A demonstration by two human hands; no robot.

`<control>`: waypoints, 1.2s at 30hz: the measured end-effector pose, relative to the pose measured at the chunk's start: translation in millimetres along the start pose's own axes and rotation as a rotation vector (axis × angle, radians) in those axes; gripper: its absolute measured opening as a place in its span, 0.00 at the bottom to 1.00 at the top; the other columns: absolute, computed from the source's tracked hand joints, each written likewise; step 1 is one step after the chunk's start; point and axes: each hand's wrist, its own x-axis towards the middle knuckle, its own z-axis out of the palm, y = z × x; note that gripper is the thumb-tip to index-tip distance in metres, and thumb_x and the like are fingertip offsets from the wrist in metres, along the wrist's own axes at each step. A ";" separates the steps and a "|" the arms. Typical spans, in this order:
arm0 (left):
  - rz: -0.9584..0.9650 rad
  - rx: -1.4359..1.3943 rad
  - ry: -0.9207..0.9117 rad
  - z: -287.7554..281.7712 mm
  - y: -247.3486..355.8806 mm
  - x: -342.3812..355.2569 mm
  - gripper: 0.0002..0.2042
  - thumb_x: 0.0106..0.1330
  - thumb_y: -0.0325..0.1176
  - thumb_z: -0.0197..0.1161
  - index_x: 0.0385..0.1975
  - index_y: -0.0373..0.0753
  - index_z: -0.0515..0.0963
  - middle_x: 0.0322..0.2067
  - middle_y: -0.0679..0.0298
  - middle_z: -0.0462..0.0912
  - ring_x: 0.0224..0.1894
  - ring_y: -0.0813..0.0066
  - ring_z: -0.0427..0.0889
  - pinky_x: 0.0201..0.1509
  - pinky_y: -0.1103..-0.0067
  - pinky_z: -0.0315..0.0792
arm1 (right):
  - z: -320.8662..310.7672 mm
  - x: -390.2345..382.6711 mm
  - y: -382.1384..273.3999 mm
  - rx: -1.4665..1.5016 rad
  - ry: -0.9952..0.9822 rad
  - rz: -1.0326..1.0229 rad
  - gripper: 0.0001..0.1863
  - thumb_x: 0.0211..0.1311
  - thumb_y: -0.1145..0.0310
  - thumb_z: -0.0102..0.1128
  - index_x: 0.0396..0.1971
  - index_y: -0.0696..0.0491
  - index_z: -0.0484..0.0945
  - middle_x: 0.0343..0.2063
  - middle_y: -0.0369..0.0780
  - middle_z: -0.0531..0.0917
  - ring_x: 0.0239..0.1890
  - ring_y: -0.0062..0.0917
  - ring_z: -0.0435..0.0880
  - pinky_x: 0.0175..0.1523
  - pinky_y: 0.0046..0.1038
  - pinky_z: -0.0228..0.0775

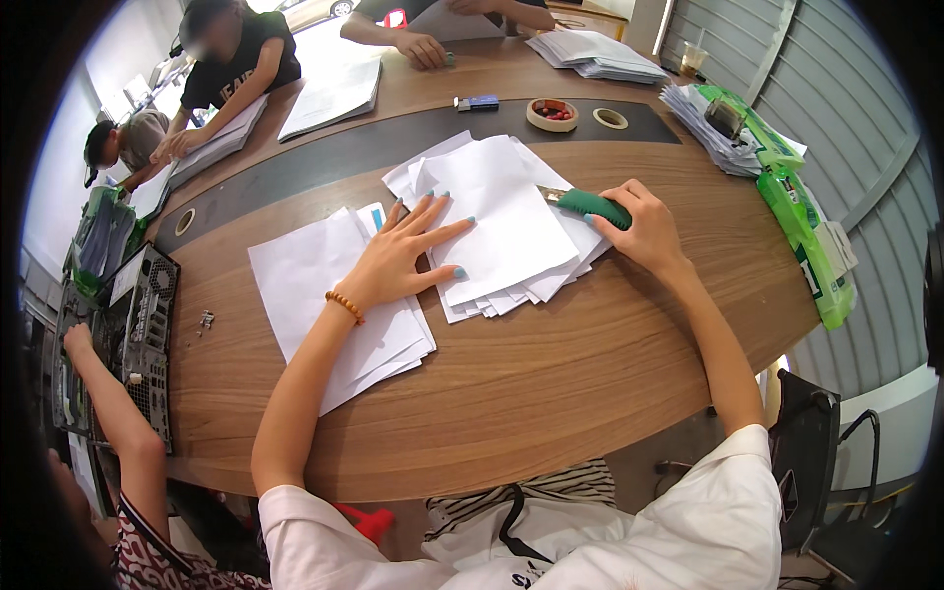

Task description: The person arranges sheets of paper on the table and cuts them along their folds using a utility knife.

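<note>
A loose, uneven pile of white paper point(506, 221) lies on the wooden table in front of me. My left hand point(418, 246) rests flat on its left part, fingers spread, a beaded bracelet at the wrist. My right hand point(639, 221) grips a green utility knife point(593, 206) at the pile's right edge. The knife's metal tip points left and lies over the sheets; whether it touches them I cannot tell. Under my left forearm is a second stack of white sheets point(305, 270), with a small blue-marked piece point(377, 216) at its top corner.
Tape rolls point(611, 118) and a blue box point(478, 102) lie on the dark strip beyond. More paper stacks point(597, 54) stand farther back, where other people work. Green packaging point(806, 246) lines the right edge. An opened computer case point(147, 334) stands left, beside small screws point(206, 322).
</note>
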 end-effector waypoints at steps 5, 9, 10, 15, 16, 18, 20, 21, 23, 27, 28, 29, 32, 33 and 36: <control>0.002 0.019 0.004 -0.6 -1.9 -0.9 0.28 0.56 0.57 0.54 0.58 0.61 0.64 0.63 0.57 0.54 0.66 0.59 0.49 0.68 0.60 0.40 | -5.9 -2.2 7.8 0.040 -0.003 -0.011 0.16 0.46 0.61 0.64 0.34 0.54 0.78 0.31 0.39 0.76 0.30 0.33 0.78 0.36 0.32 0.71; -0.015 0.007 -0.029 -3.8 1.1 0.3 0.29 0.55 0.52 0.56 0.59 0.58 0.63 0.64 0.59 0.52 0.67 0.61 0.47 0.69 0.61 0.37 | -4.6 -2.4 7.6 0.040 -0.003 0.002 0.15 0.46 0.62 0.64 0.34 0.54 0.78 0.31 0.39 0.76 0.30 0.33 0.79 0.36 0.32 0.71; -0.014 0.003 -0.027 -3.7 1.0 0.6 0.29 0.55 0.52 0.56 0.59 0.58 0.63 0.64 0.59 0.52 0.67 0.61 0.47 0.69 0.61 0.37 | -3.2 -1.9 7.0 0.033 0.012 -0.007 0.15 0.46 0.62 0.64 0.34 0.54 0.78 0.31 0.39 0.76 0.30 0.33 0.79 0.36 0.32 0.71; -0.010 0.004 -0.033 -3.4 2.3 2.6 0.28 0.55 0.53 0.56 0.59 0.58 0.64 0.64 0.59 0.53 0.67 0.60 0.47 0.69 0.61 0.37 | 7.3 6.6 1.8 0.012 0.050 -0.024 0.16 0.46 0.61 0.63 0.34 0.54 0.78 0.31 0.38 0.76 0.30 0.32 0.79 0.35 0.31 0.71; -0.014 0.009 -0.033 -3.4 1.5 2.1 0.28 0.55 0.53 0.56 0.58 0.59 0.64 0.64 0.59 0.53 0.67 0.60 0.47 0.69 0.60 0.37 | 8.1 7.6 0.9 0.010 0.050 -0.019 0.16 0.46 0.61 0.63 0.34 0.54 0.78 0.31 0.38 0.76 0.30 0.32 0.79 0.35 0.31 0.71; -0.014 0.007 -0.035 -2.6 0.8 1.1 0.28 0.55 0.53 0.55 0.58 0.59 0.64 0.64 0.59 0.53 0.67 0.60 0.48 0.69 0.60 0.37 | 6.8 6.8 5.2 0.007 0.054 -0.022 0.16 0.46 0.61 0.63 0.33 0.54 0.78 0.31 0.38 0.76 0.30 0.32 0.79 0.35 0.31 0.71; -0.018 0.004 -0.033 -2.5 0.3 0.7 0.28 0.55 0.54 0.55 0.58 0.59 0.64 0.64 0.60 0.53 0.67 0.60 0.48 0.69 0.60 0.37 | 5.1 5.4 10.0 0.005 0.058 -0.030 0.16 0.46 0.61 0.63 0.33 0.54 0.78 0.31 0.38 0.76 0.30 0.32 0.79 0.35 0.31 0.71; -0.015 0.002 -0.031 -2.7 1.1 1.3 0.28 0.55 0.54 0.55 0.58 0.59 0.64 0.64 0.60 0.53 0.67 0.59 0.48 0.69 0.59 0.37 | 3.0 4.4 12.1 0.003 0.062 -0.027 0.16 0.46 0.61 0.63 0.33 0.54 0.78 0.31 0.38 0.76 0.31 0.32 0.79 0.35 0.31 0.71; -0.012 -0.002 -0.027 -3.5 1.8 1.9 0.29 0.55 0.54 0.55 0.58 0.59 0.64 0.64 0.60 0.53 0.67 0.59 0.48 0.69 0.59 0.37 | 1.9 4.2 13.2 0.000 0.067 -0.025 0.16 0.46 0.60 0.63 0.33 0.53 0.78 0.31 0.38 0.76 0.31 0.32 0.79 0.35 0.31 0.71; -0.006 0.006 -0.032 -4.8 0.9 2.6 0.29 0.54 0.54 0.55 0.58 0.58 0.65 0.64 0.60 0.53 0.67 0.59 0.48 0.69 0.59 0.37 | 5.9 8.6 6.7 -0.025 0.056 -0.023 0.16 0.46 0.60 0.63 0.34 0.53 0.78 0.31 0.38 0.76 0.31 0.32 0.79 0.36 0.31 0.72; 0.001 0.004 -0.035 -5.0 0.6 3.3 0.29 0.54 0.54 0.55 0.58 0.58 0.65 0.64 0.60 0.53 0.67 0.59 0.48 0.69 0.59 0.37 | 6.8 10.9 4.8 -0.030 0.051 -0.015 0.16 0.46 0.60 0.63 0.34 0.52 0.78 0.31 0.38 0.76 0.31 0.32 0.79 0.36 0.32 0.72; 0.003 0.005 -0.033 -5.1 0.5 3.5 0.29 0.54 0.54 0.55 0.58 0.58 0.65 0.64 0.60 0.53 0.67 0.59 0.48 0.69 0.59 0.37 | 8.2 13.0 3.3 -0.031 0.054 -0.015 0.16 0.46 0.60 0.63 0.34 0.52 0.78 0.31 0.38 0.76 0.31 0.32 0.79 0.36 0.32 0.72; 0.002 -0.002 -0.032 -3.2 0.0 2.2 0.29 0.54 0.53 0.55 0.58 0.58 0.64 0.64 0.60 0.52 0.67 0.58 0.47 0.69 0.59 0.37 | 13.8 19.7 0.7 -0.027 0.052 -0.012 0.15 0.46 0.60 0.63 0.34 0.52 0.78 0.31 0.38 0.75 0.31 0.32 0.79 0.36 0.32 0.72; 0.011 0.011 -0.021 -2.5 -0.8 1.4 0.28 0.56 0.55 0.54 0.58 0.60 0.64 0.64 0.59 0.53 0.66 0.58 0.49 0.68 0.59 0.38 | 15.4 23.3 -0.3 -0.032 0.041 -0.001 0.16 0.46 0.61 0.63 0.34 0.53 0.78 0.32 0.38 0.76 0.32 0.33 0.79 0.37 0.32 0.71; 0.018 0.021 -0.003 -0.7 -1.2 -0.1 0.27 0.57 0.56 0.53 0.58 0.61 0.64 0.63 0.58 0.54 0.66 0.59 0.50 0.68 0.59 0.39 | 18.5 26.4 2.6 -0.023 0.051 -0.017 0.16 0.45 0.61 0.63 0.34 0.53 0.78 0.32 0.38 0.76 0.32 0.33 0.79 0.37 0.32 0.71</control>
